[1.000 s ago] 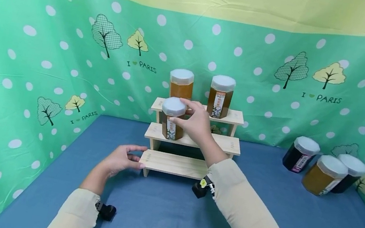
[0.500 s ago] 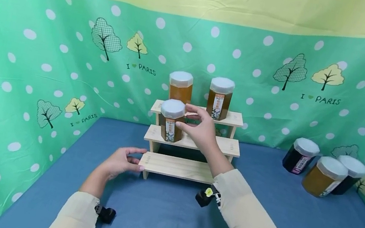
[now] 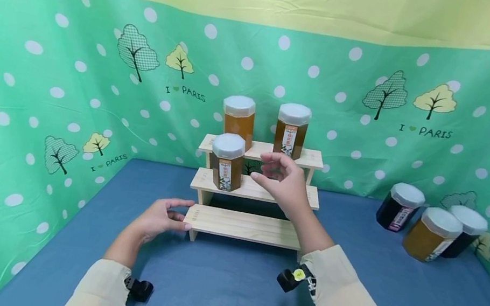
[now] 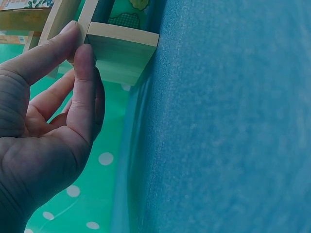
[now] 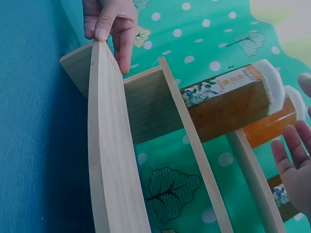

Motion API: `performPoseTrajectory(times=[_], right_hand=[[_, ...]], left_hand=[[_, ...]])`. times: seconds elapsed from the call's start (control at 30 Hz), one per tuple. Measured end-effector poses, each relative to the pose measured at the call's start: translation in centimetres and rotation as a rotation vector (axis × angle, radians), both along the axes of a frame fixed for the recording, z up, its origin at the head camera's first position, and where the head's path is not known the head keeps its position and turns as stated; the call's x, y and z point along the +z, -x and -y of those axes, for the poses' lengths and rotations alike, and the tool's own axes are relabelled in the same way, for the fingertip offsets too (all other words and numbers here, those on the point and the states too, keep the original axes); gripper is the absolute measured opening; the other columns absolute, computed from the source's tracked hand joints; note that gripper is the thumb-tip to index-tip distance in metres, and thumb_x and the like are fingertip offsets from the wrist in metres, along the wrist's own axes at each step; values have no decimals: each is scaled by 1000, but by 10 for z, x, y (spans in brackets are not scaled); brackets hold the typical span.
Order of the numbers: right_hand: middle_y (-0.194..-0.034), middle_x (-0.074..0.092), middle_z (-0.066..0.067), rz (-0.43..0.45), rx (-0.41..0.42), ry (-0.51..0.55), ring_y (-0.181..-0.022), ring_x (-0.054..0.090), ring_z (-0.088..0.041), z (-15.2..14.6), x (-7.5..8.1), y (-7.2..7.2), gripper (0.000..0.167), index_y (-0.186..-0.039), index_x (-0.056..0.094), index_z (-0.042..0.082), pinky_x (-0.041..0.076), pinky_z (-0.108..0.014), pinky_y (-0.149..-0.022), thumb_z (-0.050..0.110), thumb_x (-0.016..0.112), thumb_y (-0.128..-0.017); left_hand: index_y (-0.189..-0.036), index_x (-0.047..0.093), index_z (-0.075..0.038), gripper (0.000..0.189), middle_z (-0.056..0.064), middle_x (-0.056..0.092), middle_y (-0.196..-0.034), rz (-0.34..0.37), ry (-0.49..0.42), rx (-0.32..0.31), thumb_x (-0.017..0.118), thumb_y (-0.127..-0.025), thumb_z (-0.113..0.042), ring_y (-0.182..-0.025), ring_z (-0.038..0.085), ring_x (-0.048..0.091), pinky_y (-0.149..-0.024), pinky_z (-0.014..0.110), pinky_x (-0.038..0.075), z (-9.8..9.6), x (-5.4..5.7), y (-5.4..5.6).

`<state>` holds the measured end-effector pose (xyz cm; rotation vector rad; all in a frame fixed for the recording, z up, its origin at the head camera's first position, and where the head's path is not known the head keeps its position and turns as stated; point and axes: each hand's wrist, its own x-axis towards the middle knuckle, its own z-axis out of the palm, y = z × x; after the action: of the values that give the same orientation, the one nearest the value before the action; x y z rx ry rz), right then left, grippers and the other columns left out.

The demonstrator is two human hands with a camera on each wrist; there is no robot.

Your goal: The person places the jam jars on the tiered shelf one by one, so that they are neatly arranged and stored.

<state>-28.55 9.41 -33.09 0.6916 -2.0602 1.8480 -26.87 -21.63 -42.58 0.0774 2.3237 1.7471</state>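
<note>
At the back, a green and yellow curtain (image 3: 240, 37) is hanging behind the blue worktop (image 3: 211, 289). On the top shelf of the wooden stand (image 3: 244, 225), an orange jar (image 3: 238, 124) is standing at the left and a label-bearing jar (image 3: 291, 131) at the right. Well off to the right, two dark jars (image 3: 398, 213) and a honey-coloured jar (image 3: 426, 240) are standing close together on the worktop, the honey-coloured one partly hiding a dark one.

The brown jar (image 3: 226, 163) is resting at the left of the middle shelf, its lid partly covering the orange jar in the head view. It is standing upright, long axis vertical, white lid facing up and label facing the person. The stand is running lengthwise from left to right, its shelves stepping down towards the person.

The right hand (image 3: 286, 182) is hovering beside the brown jar, touching nothing, thumb and fingers apart. The left hand (image 3: 160, 219) is pinching the left end of the bottom shelf between thumb and fingers.
</note>
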Motion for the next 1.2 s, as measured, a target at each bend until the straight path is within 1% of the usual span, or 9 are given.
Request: performPoseTrajectory(times=[0.13,0.33,0.47,0.6,0.67,0.83,1.0,1.1,1.2], right_hand=[[-115,61,-10,0,-6,6,-102,59,-29,-8,-1,-7,41,-120,62,2,51,-41,-93,10,78,-83],[-114,62,-13,-56,-4,-3,-104,58,-36,-18,-2,-14,39,-119,61,-2,49,-42,-95,5,77,-84],[-112,61,-12,-93,7,-4,-102,58,-32,-26,-2,-19,36,-118,61,-2,49,-42,-95,1,75,-84],[-119,59,-12,-130,14,-60,-108,57,-29,-37,-1,-25,40,-123,59,-2,47,-40,-97,-1,73,-85],[-123,57,-14,-159,12,-99,-112,55,-31,-44,-2,-29,44,-126,56,-3,45,-42,-100,-2,72,-85],[-127,55,-15,-209,-32,-186,-117,53,-30,-61,-2,-39,51,-130,54,-3,42,-44,-103,-5,73,-83],[-127,54,-11,-242,-88,-267,-118,52,-25,-74,-4,-46,53,-132,54,2,42,-32,-103,-4,74,-83],[-130,53,-10,-248,-102,-279,-117,52,-26,-80,-5,-48,56,-133,53,4,41,-25,-101,-4,75,-82],[-132,52,-9,-245,-118,-293,-115,53,-26,-86,-7,-51,59,-135,52,5,41,-23,-100,-4,76,-81]], left_hand=[[-138,53,0,69,19,65,-103,-8,4,-6,80,-76,4,-83,22,66,-75,40,58,1,0,-1],[-138,53,-1,68,18,64,-101,-7,2,-6,80,-76,5,-82,22,65,-74,39,58,2,0,0],[-138,53,-1,68,19,63,-104,-10,4,-6,80,-75,5,-83,21,65,-74,38,58,2,0,0],[-138,53,-1,69,20,63,-106,-11,4,-9,80,-76,4,-83,21,65,-75,38,58,2,0,-1],[-138,53,-1,69,20,63,-106,-10,3,-11,80,-76,4,-84,21,65,-75,38,58,2,0,-1],[-138,53,0,69,18,64,-103,-11,3,-10,80,-75,5,-83,22,65,-74,38,58,2,1,-1],[-138,53,-1,69,19,65,-104,-9,15,-1,81,-75,4,-83,22,66,-74,38,58,2,2,-1],[-138,53,-1,69,19,64,-105,-10,21,0,81,-75,3,-83,22,66,-75,38,58,2,1,-1],[-138,54,-1,68,20,64,-106,-10,22,-3,81,-75,3,-83,22,66,-75,38,58,2,1,-1]])
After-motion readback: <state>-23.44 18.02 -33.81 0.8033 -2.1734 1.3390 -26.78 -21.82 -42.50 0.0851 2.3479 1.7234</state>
